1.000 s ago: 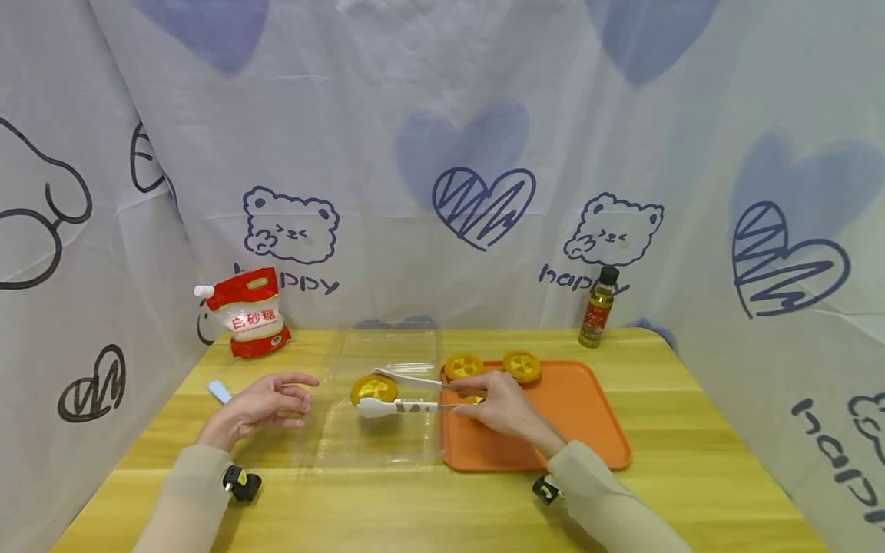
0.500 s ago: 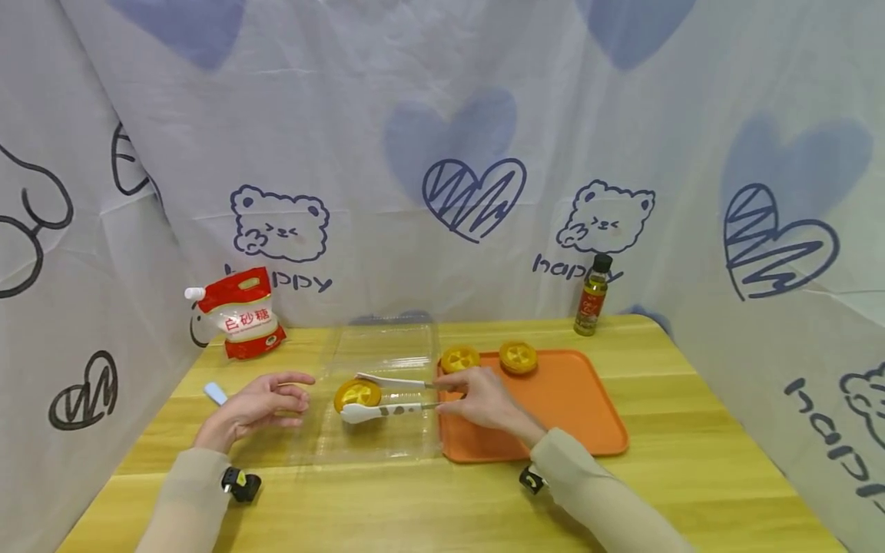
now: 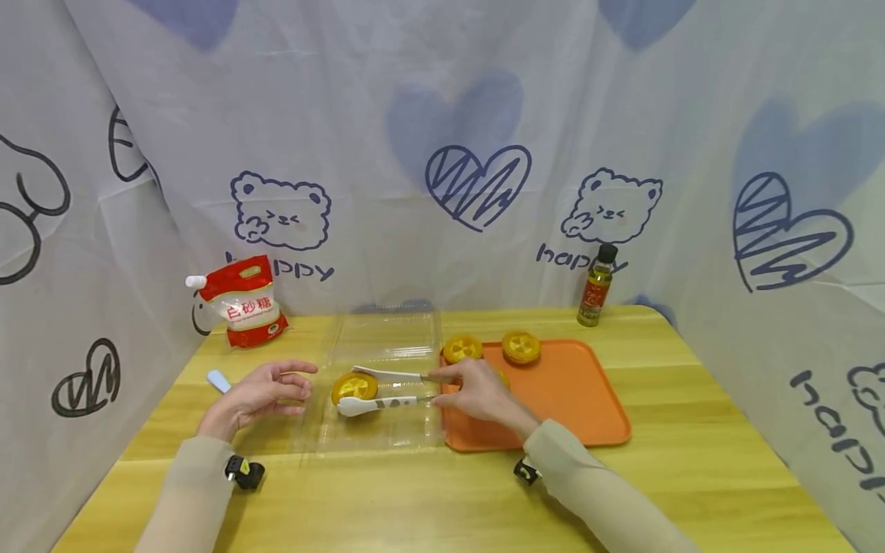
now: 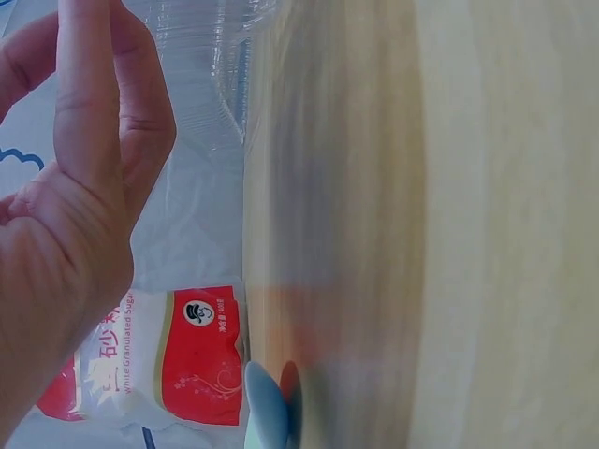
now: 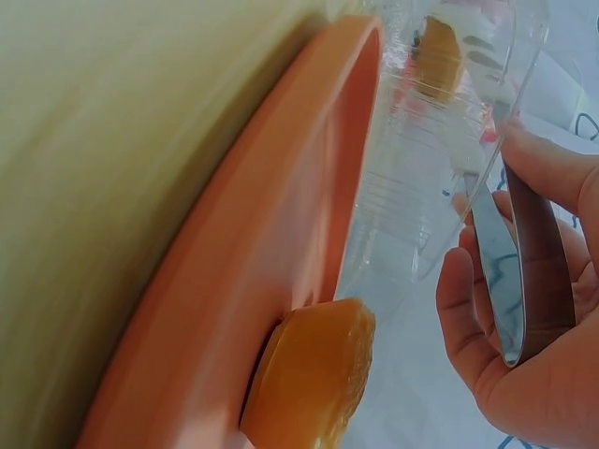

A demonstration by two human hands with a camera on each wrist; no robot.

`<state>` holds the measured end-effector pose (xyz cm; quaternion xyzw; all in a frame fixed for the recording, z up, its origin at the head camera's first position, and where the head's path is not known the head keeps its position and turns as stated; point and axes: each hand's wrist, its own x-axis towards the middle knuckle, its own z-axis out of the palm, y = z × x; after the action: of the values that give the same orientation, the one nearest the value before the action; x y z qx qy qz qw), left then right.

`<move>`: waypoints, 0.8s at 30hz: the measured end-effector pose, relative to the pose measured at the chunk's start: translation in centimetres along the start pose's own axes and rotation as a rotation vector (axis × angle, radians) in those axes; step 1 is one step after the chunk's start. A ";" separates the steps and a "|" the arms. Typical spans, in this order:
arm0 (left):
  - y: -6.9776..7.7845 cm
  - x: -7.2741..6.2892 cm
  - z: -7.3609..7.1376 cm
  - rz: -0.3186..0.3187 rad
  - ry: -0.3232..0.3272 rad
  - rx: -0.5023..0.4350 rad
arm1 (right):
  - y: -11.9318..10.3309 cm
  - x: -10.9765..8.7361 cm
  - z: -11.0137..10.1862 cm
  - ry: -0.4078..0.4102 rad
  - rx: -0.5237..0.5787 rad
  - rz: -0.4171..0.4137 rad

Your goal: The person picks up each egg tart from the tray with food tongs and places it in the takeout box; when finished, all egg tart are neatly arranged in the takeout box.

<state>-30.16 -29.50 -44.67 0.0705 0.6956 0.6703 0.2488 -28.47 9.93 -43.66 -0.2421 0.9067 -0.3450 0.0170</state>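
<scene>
Person's right hand [image 3: 477,390] pinching white-and-metal tongs [image 3: 387,403], tips either side of round golden tart [image 3: 354,385], in or just above open clear plastic box [image 3: 387,436], left hand [image 3: 266,393] beside box, fingers loosely bent

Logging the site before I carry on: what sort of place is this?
Probably a staged tabletop food set-up rather than a working kitchen: heart-and-bear printed sheets hang around a table set with a sugar bag, an orange tray and tarts.
</scene>
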 end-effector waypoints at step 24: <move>0.1 -0.3 0.1 0.005 -0.003 -0.001 | -0.9 1.7 1.4 0.009 -0.074 -0.053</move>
<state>-29.92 -29.52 -44.54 0.0732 0.6948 0.6711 0.2482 -29.29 7.79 -43.91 -0.2649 0.9122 -0.3126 -0.0049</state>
